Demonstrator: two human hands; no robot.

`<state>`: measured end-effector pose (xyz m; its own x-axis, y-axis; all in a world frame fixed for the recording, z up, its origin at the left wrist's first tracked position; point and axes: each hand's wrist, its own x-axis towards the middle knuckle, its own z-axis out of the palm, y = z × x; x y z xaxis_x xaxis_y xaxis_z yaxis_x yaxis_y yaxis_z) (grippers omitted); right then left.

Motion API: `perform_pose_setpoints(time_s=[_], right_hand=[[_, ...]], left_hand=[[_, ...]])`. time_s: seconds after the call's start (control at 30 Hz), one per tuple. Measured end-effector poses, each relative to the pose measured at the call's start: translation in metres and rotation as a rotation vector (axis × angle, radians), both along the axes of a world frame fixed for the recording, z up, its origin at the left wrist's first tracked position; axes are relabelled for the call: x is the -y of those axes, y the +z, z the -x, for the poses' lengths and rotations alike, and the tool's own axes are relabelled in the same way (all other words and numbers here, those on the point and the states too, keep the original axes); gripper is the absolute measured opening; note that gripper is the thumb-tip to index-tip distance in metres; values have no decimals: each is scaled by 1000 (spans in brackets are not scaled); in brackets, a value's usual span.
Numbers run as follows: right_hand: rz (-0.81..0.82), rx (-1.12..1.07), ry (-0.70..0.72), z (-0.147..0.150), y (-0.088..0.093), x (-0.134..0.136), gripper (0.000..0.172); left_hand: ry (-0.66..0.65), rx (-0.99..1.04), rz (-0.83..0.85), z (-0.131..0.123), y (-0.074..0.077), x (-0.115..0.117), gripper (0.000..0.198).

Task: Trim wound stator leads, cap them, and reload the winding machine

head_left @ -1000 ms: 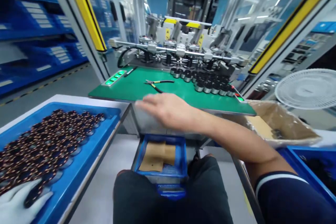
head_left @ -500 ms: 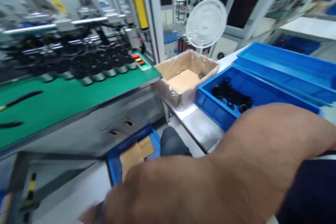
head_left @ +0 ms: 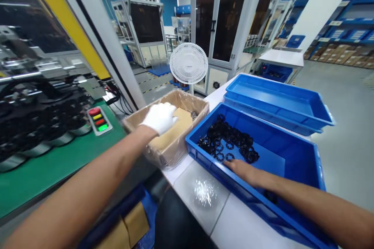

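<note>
My left hand (head_left: 159, 118) wears a white glove and reaches into a plastic-lined cardboard box (head_left: 175, 151), its fingers curled down over the tan sheet inside; what it holds, if anything, is hidden. My bare right hand (head_left: 241, 169) lies flat inside a blue bin (head_left: 298, 163), fingers stretched toward a heap of several black rings (head_left: 226, 142) on the bin floor. The fingertips lie just short of the nearest rings.
A second blue tray (head_left: 277, 101) stands behind the bin. A white fan (head_left: 188, 63) stands beyond the box. To the left lies a green work surface (head_left: 43, 171) with a red-yellow-green button panel (head_left: 98, 120) and machine fixtures (head_left: 35, 124). Below, a blue crate (head_left: 128, 221) holds cardboard.
The view has swung right from the green bench to the box and blue bin. My gloved left hand has left the tray of copper coils and reached into the box; my right hand has dropped into the bin.
</note>
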<state>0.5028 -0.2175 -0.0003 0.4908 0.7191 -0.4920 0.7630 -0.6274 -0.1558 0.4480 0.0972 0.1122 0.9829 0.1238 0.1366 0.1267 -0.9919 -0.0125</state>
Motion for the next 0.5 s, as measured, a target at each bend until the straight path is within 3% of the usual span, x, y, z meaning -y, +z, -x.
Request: perform_pose_setpoints(time_s=[0.1, 0.23, 0.37, 0.5], right_hand=[[-6, -8, 26, -4, -5, -4, 39], [24, 14, 38, -12, 1, -5, 41], [29, 10, 88, -9, 7, -7, 42], [13, 1, 50, -2, 10, -10, 53]], left_hand=[[-60, -163, 66, -74, -42, 7, 33], [-175, -219, 183, -112, -93, 11, 29], [-248, -185, 324, -129, -115, 13, 30], [-211, -182, 481, -137, -128, 13, 29]])
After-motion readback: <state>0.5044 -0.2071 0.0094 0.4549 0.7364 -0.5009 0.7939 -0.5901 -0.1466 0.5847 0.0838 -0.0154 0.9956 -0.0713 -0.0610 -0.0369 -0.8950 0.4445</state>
